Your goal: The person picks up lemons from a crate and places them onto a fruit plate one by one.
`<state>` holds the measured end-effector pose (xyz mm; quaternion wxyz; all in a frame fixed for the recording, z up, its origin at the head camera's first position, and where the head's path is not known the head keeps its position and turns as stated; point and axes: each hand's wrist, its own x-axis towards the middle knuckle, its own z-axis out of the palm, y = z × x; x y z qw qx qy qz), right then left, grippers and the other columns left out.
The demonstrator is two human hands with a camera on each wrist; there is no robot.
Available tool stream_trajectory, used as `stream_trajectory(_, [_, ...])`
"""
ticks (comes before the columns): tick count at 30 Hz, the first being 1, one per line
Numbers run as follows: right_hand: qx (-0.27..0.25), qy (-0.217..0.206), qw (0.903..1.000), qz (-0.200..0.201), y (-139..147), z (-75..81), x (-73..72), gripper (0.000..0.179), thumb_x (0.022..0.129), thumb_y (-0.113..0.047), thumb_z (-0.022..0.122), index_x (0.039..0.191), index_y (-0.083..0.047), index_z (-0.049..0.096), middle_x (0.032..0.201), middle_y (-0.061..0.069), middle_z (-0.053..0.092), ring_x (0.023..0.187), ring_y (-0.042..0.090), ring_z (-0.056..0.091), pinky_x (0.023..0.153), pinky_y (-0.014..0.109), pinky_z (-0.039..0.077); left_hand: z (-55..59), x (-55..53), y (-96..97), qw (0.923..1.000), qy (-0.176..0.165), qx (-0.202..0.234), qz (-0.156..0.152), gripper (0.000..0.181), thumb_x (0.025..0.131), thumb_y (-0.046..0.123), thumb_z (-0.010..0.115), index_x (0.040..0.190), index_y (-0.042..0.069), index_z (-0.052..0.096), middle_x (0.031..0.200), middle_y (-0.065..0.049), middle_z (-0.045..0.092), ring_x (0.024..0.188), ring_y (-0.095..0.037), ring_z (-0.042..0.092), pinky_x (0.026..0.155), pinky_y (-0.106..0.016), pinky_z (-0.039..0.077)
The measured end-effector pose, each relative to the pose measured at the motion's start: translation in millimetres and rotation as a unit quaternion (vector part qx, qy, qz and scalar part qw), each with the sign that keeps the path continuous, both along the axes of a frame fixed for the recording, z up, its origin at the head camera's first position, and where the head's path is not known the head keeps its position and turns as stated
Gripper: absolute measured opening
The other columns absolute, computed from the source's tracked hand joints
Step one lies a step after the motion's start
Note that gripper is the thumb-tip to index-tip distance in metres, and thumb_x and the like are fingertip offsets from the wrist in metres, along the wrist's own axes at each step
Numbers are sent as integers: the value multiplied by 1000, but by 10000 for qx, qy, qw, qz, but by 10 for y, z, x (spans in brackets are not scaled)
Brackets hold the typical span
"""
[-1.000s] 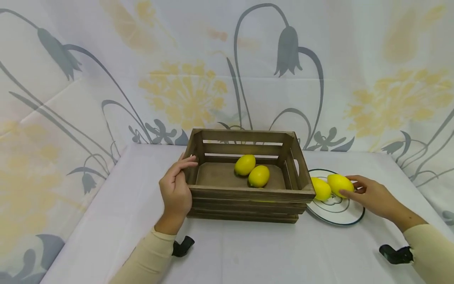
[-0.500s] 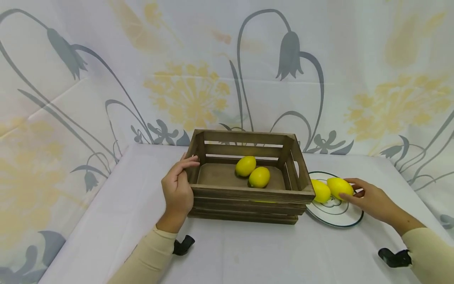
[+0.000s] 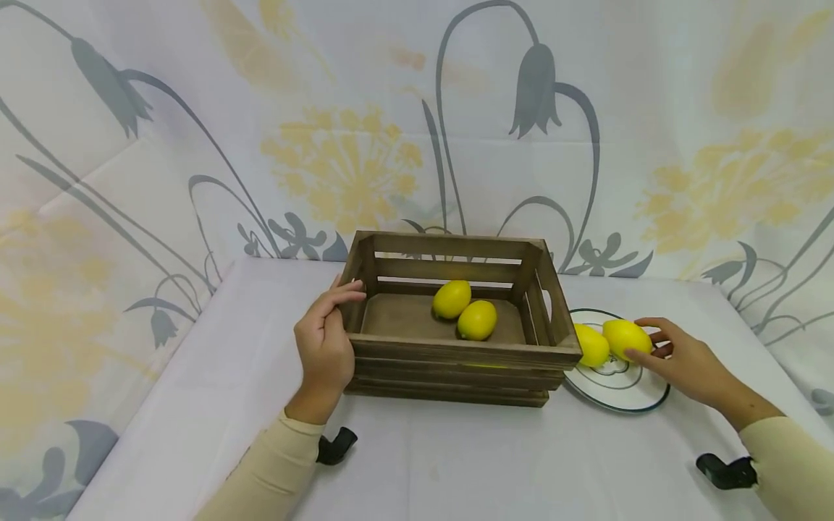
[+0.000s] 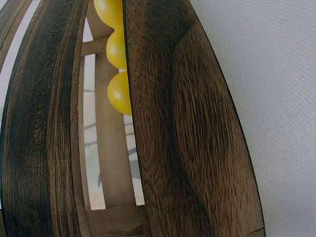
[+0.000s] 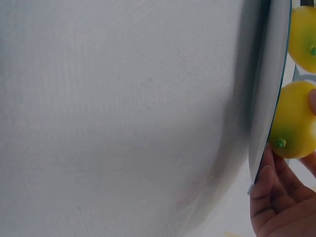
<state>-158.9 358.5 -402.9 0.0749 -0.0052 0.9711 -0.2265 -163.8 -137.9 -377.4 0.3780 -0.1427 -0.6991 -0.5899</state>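
At the right of the frame, a person's right hand (image 3: 691, 362) is closing its fingertips around a lemon (image 3: 625, 338), which is sitting on a white plate (image 3: 635, 394); the thumb is pressing on its lower side while the index finger is reaching over its upper side. A neighbouring lemon (image 3: 591, 347) is lying just to the left, touching it or nearly so, and partly hiding behind the crate (image 3: 449, 351) at the centre. The left hand (image 3: 326, 344), left of centre, is holding the crate's left end, its fingers bending over the rim and its palm lying against the outside.

The held lemon is looking smooth and shiny, so I'm judging it light and firm, perhaps a little slippery, and likely to roll if squeezed near one end. Its rounded middle is offering the surest hold, with thumb and fingers opposing each other; the small green nub at one end, showing in the right wrist view, is seeming a poor place to pinch. The plate is looking thin and hard, probably easier to chip than the fruit. The crate's slatted wood is appearing stiff and rough enough for a sure grip. Inside it, lower centre, two lemons (image 3: 477, 320) are lying in plain sight, and a third is peeping through the slats in the left wrist view
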Motion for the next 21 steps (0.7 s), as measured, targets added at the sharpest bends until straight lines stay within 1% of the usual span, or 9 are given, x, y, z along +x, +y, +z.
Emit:
stream_trajectory(4, [44,-25,10000,4,-3,19,-12,79,95,-52,62,146,2,35,126,35,53,103,41,59,73,37,61,17,-2,-2,10000,11,15,19,43,97,-10,31,93,-4,74,109,-21,74,126,-35,61,119,-34,44])
stream_trajectory(7, [79,-18,9999,79,-4,22,-21,78,95,-52,62,146,1,36,128,36,53,103,40,60,72,36,60,12,-1,-8,10000,-15,0,62,44,97,-10,31,93,-4,74,109,-22,73,125,-36,61,118,-35,44])
stream_trajectory(11, [163,48,9997,183,-4,41,-36,75,96,-50,61,146,1,38,131,38,51,102,40,61,69,33,59,4,-7,-15,10000,-28,15,39,44,97,-10,31,93,-5,74,109,-22,73,125,-37,62,118,-34,44])
stream_trajectory(14, [273,185,9993,192,-14,78,-53,70,98,-50,57,144,1,41,130,38,51,101,42,60,69,38,60,-2,-12,-17,10000,-21,17,21,44,96,-11,31,93,-4,74,109,-21,74,125,-35,62,118,-32,43])
stream_trajectory(16, [346,432,9983,154,-29,119,-61,67,100,-49,54,142,2,44,127,37,54,101,43,60,70,45,61,-4,-14,-18,10000,-12,14,27,44,96,-11,31,93,-4,74,109,-21,74,124,-35,62,118,-32,43])
stream_trajectory(18, [352,893,9954,70,-63,182,-63,60,102,-45,52,138,4,49,122,35,57,101,46,60,72,53,60,-1,-14,-18,10000,-3,4,15,44,97,-11,31,93,-4,74,109,-21,74,124,-35,62,118,-32,43])
stream_trajectory(19, [333,1132,9930,5,-91,226,-63,57,103,-42,51,136,4,50,121,34,58,100,46,59,72,54,59,2,-13,-17,10000,-2,-7,7,44,97,-10,31,93,-4,74,109,-21,74,125,-35,62,119,-32,43])
stream_trajectory(21, [207,1724,9848,-68,-158,342,-66,49,104,-36,51,132,4,55,117,31,61,98,43,59,73,42,59,7,-11,-17,10000,-11,-20,-12,44,97,-10,31,93,-4,74,109,-21,74,125,-35,62,119,-32,43])
